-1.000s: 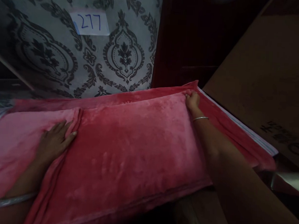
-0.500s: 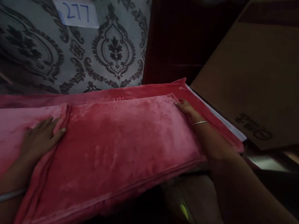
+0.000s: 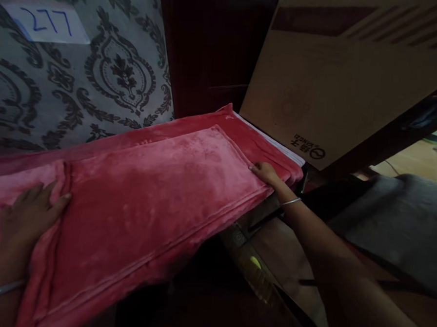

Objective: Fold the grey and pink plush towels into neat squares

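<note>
A plush red-pink blanket (image 3: 144, 189), folded in layers, lies lengthwise in front of me. My left hand (image 3: 33, 212) rests flat on its left part, fingers spread, the thumb along a thick folded edge. At the right end, my right hand (image 3: 264, 173) pinches the blanket's edge between thumb and fingers. Beneath and behind the folded part, a red cloth layer (image 3: 247, 135) covers the surface. A white layered edge (image 3: 274, 139) shows along its right side. Each wrist wears a silver bangle.
Grey patterned fabric (image 3: 124, 70) with a paper marked 277 (image 3: 50, 23) stands behind. A large cardboard box (image 3: 318, 85) leans at the back right, beside a dark red panel (image 3: 210, 46). A grey padded surface (image 3: 401, 227) is at the right.
The view has swung to the right. My right hand has slid along the blanket's right edge toward its near corner. My left hand stays on the folded edge.
</note>
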The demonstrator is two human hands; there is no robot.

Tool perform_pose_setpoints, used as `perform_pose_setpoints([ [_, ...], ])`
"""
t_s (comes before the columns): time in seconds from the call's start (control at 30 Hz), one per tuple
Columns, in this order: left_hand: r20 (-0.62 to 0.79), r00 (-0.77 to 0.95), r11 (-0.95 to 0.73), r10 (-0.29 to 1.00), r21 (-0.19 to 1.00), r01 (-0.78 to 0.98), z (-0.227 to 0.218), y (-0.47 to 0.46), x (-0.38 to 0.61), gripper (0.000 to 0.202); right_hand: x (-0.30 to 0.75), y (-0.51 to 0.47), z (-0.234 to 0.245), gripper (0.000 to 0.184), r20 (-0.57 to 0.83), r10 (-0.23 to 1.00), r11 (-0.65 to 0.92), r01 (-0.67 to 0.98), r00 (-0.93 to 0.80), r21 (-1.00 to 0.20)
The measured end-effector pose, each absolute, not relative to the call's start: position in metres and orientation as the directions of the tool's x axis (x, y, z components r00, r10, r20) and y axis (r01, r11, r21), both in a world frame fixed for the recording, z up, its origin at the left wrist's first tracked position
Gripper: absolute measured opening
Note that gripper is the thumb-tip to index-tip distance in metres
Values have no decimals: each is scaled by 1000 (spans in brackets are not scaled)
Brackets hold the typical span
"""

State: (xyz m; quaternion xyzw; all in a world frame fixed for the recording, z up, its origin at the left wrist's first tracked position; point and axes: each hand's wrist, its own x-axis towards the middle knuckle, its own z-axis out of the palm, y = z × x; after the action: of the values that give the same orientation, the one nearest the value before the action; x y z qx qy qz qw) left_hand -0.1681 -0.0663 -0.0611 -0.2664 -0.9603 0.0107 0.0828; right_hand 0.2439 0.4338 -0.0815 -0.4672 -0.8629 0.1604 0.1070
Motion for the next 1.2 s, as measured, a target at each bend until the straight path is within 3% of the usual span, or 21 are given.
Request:
perform_pose_setpoints([
  [0.13, 86, -876, 875, 474, 64, 480, -38, -59, -146, 86, 243, 427, -82, 31, 75, 843, 521, 775, -533, -358],
  [0.27, 177, -820, 833, 545, 2, 554, -20, -50, -110, 75, 248, 422, -80, 35, 75, 836, 530, 763, -544, -371],
  [0.33, 212, -682, 698, 700, -1, 716, -24, -40, -78, 63, 251, 418, -81, 44, 79, 835, 529, 757, -544, -383],
  [0.4, 195, -477, 467, 857, 98, 879, -37, -27, -37, 50, 255, 414, -85, 55, 103, 836, 533, 753, -539, -386],
  [0.47, 214, -326, 290, 921, 186, 939, -56, -13, 5, 41, 258, 409, -89, 56, 152, 830, 552, 751, -537, -363],
  [0.57, 245, -181, 130, 953, 208, 969, -78, 0, 48, 33, 261, 405, -94, 43, 240, 808, 589, 752, -538, -297],
  [0.77, 273, -162, 125, 948, 149, 981, -87, 3, 59, 26, 261, 409, -91, 31, 160, 851, 525, 801, -500, -288],
  [1.0, 393, -150, 111, 907, 122, 986, -100, 5, 53, 30, 269, 422, -91, 34, 136, 897, 442, 835, -421, -328],
  [1.2, 363, -104, 79, 926, 83, 993, -99, 3, 63, 28, 270, 421, -97, 31, 132, 897, 441, 834, -422, -332],
])
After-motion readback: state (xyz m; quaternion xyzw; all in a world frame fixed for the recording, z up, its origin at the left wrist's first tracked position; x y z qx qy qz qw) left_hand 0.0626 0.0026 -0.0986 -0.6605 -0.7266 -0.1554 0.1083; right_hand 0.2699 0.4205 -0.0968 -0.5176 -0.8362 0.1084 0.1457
